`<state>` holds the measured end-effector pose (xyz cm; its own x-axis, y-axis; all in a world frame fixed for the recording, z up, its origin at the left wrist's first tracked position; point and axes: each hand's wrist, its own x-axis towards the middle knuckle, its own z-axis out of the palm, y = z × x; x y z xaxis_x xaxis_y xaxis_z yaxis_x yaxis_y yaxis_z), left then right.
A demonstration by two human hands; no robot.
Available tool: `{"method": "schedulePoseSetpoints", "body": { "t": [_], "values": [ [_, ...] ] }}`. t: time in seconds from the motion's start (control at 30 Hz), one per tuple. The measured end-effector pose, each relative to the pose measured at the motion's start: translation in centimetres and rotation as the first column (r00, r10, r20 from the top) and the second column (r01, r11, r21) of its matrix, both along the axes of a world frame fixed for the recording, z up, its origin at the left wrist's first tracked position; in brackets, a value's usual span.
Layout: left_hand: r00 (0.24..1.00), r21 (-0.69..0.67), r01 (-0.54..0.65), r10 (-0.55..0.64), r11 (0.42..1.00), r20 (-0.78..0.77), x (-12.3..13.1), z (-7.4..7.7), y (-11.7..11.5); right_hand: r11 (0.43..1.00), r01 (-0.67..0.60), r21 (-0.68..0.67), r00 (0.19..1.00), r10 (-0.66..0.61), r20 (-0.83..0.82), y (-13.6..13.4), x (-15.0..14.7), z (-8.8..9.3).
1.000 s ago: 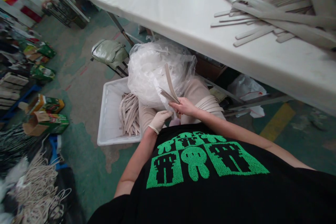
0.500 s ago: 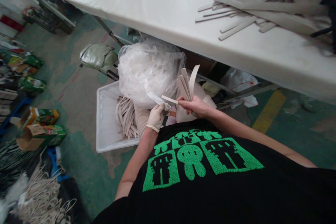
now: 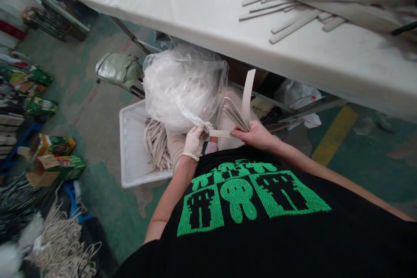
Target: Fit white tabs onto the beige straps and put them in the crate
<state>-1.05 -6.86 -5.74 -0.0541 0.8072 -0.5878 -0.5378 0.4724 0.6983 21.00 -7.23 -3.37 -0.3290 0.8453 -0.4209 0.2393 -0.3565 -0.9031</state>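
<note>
Right hand point(image 3: 252, 134) closed on a fan of beige strips point(image 3: 239, 115), one strip point(image 3: 221, 133) reaching toward the gloved left hand point(image 3: 195, 142). Left fingers pinch the clear plastic bag point(image 3: 182, 87) (sits in a white crate point(image 3: 130, 147) with more strips point(image 3: 157, 143)).

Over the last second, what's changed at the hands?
The bare right hand has moved rightward, away from the gloved left hand. Its fan of beige strips now stands more upright, one long strip rising above the rest. The left hand still pinches the edge of the clear plastic bag. The white crate stayed as it was.
</note>
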Motion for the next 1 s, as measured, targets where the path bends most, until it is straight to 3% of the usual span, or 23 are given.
{"method": "schedulePoseSetpoints", "body": {
  "t": [0.2, 0.53, 0.8, 0.9, 1.0],
  "values": [
    [1.0, -0.007, 0.007, -0.007, 1.0, -0.018, 0.1, -0.1, 0.0, 0.987, -0.049, 0.151, 0.994, 0.034, 0.1, 0.1, -0.3, -0.1],
    [1.0, -0.029, 0.025, -0.025, 0.999, -0.016, 0.5, 0.7, -0.4, 0.976, 0.038, 0.214, 0.988, -0.069, 0.14, 0.2, -0.7, -0.3],
    [0.997, -0.039, 0.079, -0.078, 0.996, 0.014, 2.4, 0.2, -1.3, 0.967, 0.059, 0.247, 0.979, -0.105, 0.176, 0.1, -1.7, -0.3],
    [0.995, -0.016, 0.101, -0.101, 0.995, 0.01, 2.9, 0.3, -1.6, 0.974, 0.017, 0.224, 0.993, -0.043, 0.109, 0.7, -2.2, 0.1],
    [0.999, 0.021, 0.041, -0.041, 0.999, -0.023, 2.1, 1.1, -1.5, 0.982, -0.15, 0.118, 0.988, 0.153, -0.015, 1.3, -1.0, 1.0]
  ]
}}
